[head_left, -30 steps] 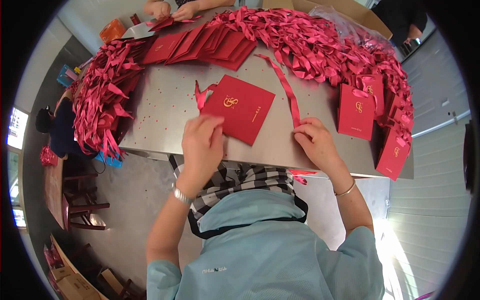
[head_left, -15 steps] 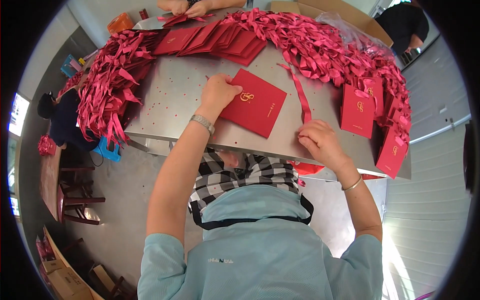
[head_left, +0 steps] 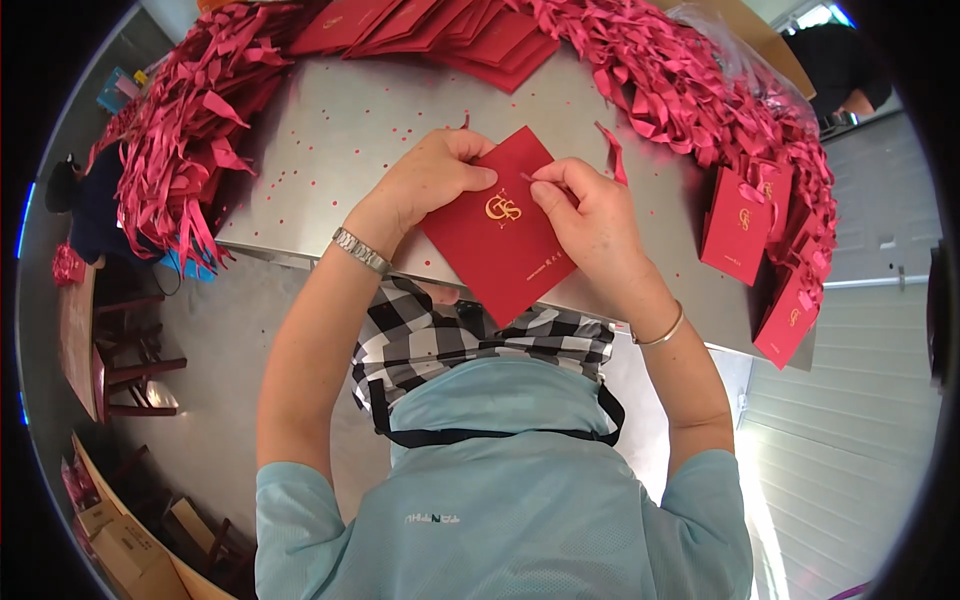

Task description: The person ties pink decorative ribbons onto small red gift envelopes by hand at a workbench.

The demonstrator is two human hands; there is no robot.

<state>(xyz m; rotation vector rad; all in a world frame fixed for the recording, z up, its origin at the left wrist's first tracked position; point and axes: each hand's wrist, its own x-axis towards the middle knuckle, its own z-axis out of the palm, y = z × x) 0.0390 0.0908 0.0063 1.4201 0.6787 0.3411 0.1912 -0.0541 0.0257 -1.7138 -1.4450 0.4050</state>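
Note:
A flat red paper gift bag (head_left: 500, 245) with a gold emblem is tilted over the near edge of the metal table. My left hand (head_left: 425, 180) is closed on its upper left side, thumb on the front and fingers behind. At the bag's upper right edge, my right hand (head_left: 595, 215) pinches a pink-red ribbon (head_left: 613, 155). A small tip of it pokes out by the fingertips in front of the bag, and a longer stretch shows beyond the knuckles. The middle of the ribbon is hidden by the hand.
Overlapping red bags (head_left: 430, 30) lie along the table's (head_left: 330, 150) far side. A ribboned heap (head_left: 185, 140) sits left, and another ribbon pile (head_left: 690, 100) curves along the right. Red bags with ribbon handles (head_left: 740, 225) rest at right. Red dots of scrap are scattered about.
My right hand has moved up and left with the ribbon, from the table's front edge to the bag. The bag is lifted and tilted, drawn nearer to me. The view has shifted down.

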